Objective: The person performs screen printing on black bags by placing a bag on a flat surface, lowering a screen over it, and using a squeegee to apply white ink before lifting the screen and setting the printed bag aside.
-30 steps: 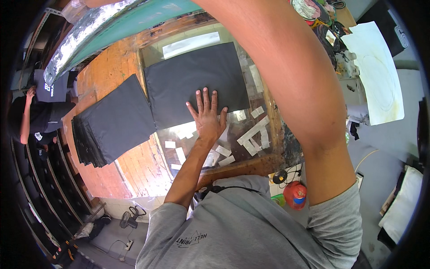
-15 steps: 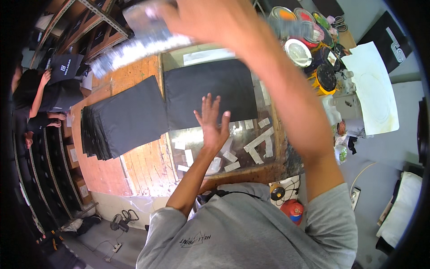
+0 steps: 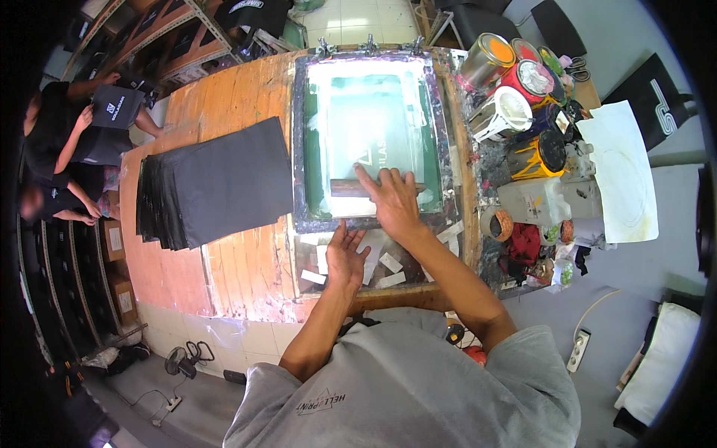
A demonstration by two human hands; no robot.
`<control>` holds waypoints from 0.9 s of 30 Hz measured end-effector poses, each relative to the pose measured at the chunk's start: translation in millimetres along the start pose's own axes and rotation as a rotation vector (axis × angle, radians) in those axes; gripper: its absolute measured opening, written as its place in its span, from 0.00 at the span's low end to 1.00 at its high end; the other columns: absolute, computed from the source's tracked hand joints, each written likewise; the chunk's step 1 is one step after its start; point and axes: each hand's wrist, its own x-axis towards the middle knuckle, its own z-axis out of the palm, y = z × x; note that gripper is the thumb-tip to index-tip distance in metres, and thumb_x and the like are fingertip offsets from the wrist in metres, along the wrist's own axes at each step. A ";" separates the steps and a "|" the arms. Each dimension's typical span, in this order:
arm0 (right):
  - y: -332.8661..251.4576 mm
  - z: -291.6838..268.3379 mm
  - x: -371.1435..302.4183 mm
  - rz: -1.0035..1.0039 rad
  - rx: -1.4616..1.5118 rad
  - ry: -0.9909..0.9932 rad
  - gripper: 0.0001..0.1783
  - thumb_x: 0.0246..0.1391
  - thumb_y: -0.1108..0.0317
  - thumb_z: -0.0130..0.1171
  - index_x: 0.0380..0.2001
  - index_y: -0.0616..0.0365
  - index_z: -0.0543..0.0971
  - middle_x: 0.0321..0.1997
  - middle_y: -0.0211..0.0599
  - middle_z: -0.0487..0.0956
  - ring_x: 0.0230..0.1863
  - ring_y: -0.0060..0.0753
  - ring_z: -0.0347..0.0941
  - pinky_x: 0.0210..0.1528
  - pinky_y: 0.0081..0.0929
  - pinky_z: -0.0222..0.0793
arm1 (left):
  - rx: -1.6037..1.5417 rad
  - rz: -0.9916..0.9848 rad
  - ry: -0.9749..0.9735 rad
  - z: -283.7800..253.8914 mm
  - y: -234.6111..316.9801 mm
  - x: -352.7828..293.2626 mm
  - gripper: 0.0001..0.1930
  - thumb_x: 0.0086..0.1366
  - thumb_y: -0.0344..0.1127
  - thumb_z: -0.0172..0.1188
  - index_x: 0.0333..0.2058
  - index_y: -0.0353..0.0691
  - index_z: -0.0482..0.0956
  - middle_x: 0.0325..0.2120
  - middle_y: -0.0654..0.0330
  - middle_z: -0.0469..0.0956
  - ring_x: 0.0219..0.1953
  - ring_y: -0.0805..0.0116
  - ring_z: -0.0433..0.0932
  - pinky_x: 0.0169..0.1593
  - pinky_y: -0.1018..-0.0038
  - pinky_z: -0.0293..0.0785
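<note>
In the head view, the screen frame [image 3: 358, 116], raised a moment ago, now lies flat on the table [image 3: 243, 261], covering the black sheet and ready to work on. The right hand [image 3: 397, 205] rests over the scraper [image 3: 346, 188], pinching or not I cannot tell; the left hand [image 3: 346, 259], loosely spread, is beside the near edge.

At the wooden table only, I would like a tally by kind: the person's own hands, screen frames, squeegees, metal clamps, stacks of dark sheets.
Left hand and right hand: 2
Screen frame: 1
Squeegee: 1
Metal clamps: 3
Stack of dark sheets: 1
Total: 8
</note>
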 end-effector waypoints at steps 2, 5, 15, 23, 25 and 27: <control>-1.3 2.0 -7.1 0.006 0.008 -0.034 0.38 0.54 0.77 0.57 0.71 0.47 0.68 0.35 0.37 0.70 0.42 0.41 0.68 0.46 0.46 0.57 | 0.007 -0.012 0.006 -2.5 -1.6 3.5 0.53 0.70 0.54 0.62 0.72 0.26 0.37 0.70 0.40 0.49 0.70 0.49 0.60 0.72 0.37 0.47; -3.8 10.8 -17.4 -0.021 -0.017 -0.064 0.37 0.56 0.76 0.55 0.71 0.45 0.68 0.37 0.36 0.70 0.43 0.41 0.68 0.51 0.53 0.58 | 0.009 -0.029 -0.019 -1.9 2.0 1.3 0.51 0.69 0.54 0.62 0.72 0.26 0.41 0.69 0.40 0.51 0.70 0.50 0.61 0.71 0.39 0.49; 63.5 52.0 98.3 -0.003 -0.107 0.148 0.39 0.56 0.81 0.55 0.69 0.36 0.70 0.35 0.32 0.68 0.45 0.38 0.70 0.65 0.70 0.51 | 0.005 0.004 0.111 3.3 -1.4 2.1 0.28 0.65 0.52 0.69 0.54 0.40 0.71 0.45 0.59 0.68 0.58 0.57 0.69 0.56 0.52 0.64; 120.0 60.2 196.4 0.015 -0.127 -0.003 0.36 0.56 0.81 0.58 0.68 0.41 0.72 0.40 0.36 0.75 0.47 0.39 0.71 0.58 0.53 0.58 | 0.049 -0.007 0.058 -1.3 0.5 1.4 0.31 0.69 0.53 0.63 0.59 0.38 0.65 0.51 0.52 0.63 0.60 0.54 0.66 0.63 0.46 0.64; 124.4 53.7 202.9 0.044 -0.105 -0.011 0.37 0.55 0.81 0.58 0.68 0.41 0.72 0.41 0.37 0.76 0.47 0.40 0.71 0.54 0.49 0.58 | 0.036 -0.004 0.057 -2.7 0.4 1.8 0.29 0.68 0.53 0.64 0.56 0.40 0.67 0.49 0.54 0.65 0.59 0.55 0.67 0.63 0.46 0.64; 125.6 49.0 206.2 0.055 -0.134 0.040 0.38 0.54 0.82 0.58 0.68 0.42 0.73 0.41 0.38 0.76 0.47 0.40 0.70 0.50 0.43 0.57 | 0.019 -0.012 0.059 -4.4 0.7 1.7 0.27 0.67 0.53 0.66 0.54 0.42 0.68 0.48 0.55 0.66 0.59 0.56 0.67 0.63 0.46 0.64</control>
